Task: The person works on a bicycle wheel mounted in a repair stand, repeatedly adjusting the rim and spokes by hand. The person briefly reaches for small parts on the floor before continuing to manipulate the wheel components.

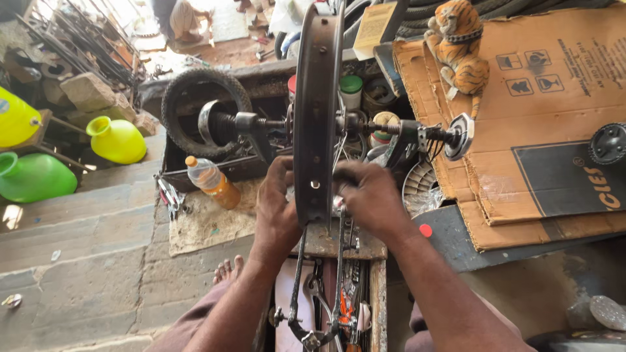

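Far left: yellow jug [14,120] cut off by frame edge; green jug [34,177] below it, also partly cut; small yellow-green pot [117,139] whole, on the stone ledge.
Top left: tangle of metal rods [78,39], overexposed, can't sort single pieces; a seated person [182,19] at top, mostly out of frame.
Tyre: small black tyre [203,120] leaning at the back of the dark tray [195,171]; lower part hidden behind the tray wall.
Bottle: plastic bottle [212,182] w/ orange liquid, lying tilted on a dirty mat [208,225], just left of the left hand.
Foot: bare toes [228,268] show below the mat; rest hidden by the left arm.
Left hand: left hand [277,208] against the left face of the rim, fingers curled round its edge, grasping it; fingertips hidden behind the rim.
Rim: bare rusty wheel rim [317,111], centre frame, seen edge-on, upright on a truing stand [313,287]; top cut off by frame, spokes barely visible, hub mostly hidden behind the rim.
Right hand: right hand [368,195] on the rim's right side, fingers bunched tight near the spokes; looks pinched on sth small, can't tell what.
Axle: threaded axle end w/ a disc [460,135] sticks out right, past the hub.
Tins: jars & tins [352,91] behind the rim, half hidden.
Right: flattened cardboard [554,150] on the bench, runs out of frame; toy tiger [460,49] sits on its top edge; black sprocket [608,143] at far right edge.
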`<state>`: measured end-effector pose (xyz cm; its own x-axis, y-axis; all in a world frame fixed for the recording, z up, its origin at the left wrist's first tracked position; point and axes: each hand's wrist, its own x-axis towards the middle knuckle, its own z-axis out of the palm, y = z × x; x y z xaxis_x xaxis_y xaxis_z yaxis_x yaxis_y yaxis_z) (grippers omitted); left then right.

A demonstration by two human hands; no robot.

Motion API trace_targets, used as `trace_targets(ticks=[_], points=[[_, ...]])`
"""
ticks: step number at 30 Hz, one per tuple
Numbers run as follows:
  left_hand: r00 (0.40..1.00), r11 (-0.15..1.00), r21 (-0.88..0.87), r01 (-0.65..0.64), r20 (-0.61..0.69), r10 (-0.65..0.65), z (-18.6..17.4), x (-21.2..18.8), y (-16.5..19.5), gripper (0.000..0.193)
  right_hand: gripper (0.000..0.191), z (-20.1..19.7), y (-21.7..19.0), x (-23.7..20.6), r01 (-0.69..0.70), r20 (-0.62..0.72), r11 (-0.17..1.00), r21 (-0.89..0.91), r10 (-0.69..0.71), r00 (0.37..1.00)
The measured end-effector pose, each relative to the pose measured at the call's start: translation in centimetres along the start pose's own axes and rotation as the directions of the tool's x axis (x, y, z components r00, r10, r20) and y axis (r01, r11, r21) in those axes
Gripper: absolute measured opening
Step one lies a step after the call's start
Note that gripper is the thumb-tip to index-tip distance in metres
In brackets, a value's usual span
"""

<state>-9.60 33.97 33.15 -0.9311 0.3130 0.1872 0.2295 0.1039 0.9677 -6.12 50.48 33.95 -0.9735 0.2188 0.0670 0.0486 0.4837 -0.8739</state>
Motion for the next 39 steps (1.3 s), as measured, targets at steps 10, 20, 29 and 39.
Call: trace_targets(ticks=[10,20,29,39], points=[[0.997,0.996,-0.046,0.082,0.016,-0.082,0.0,0.1,-1.1,0.025,0.020,-0.3,-0.3,-0.2,-0.016,0.070,0.994,-0.105,0.024,0.997],[0.999,0.999,-0.011,-0.031,0.026,0.031,-0.2,0.0,-0.4,0.029,0.024,0.0,0.2,-0.1,0.079,-0.023,0.991,-0.107,-0.082,0.996],[0.996,0.988,0.141,0.057,0.060,-0.066,-0.3,0.1,-1.0,0.033,0.027,-1.0,-1.7,-0.9,0.092,0.036,0.979,-0.182,-0.087,0.996],[0.998,0.995,0.081,0.061,-0.037,-0.058,0.1,0.0,-0.5,0.031,0.024,0.1,-0.1,0.1,0.004,0.003,1.000,0.021,-0.004,1.000]])
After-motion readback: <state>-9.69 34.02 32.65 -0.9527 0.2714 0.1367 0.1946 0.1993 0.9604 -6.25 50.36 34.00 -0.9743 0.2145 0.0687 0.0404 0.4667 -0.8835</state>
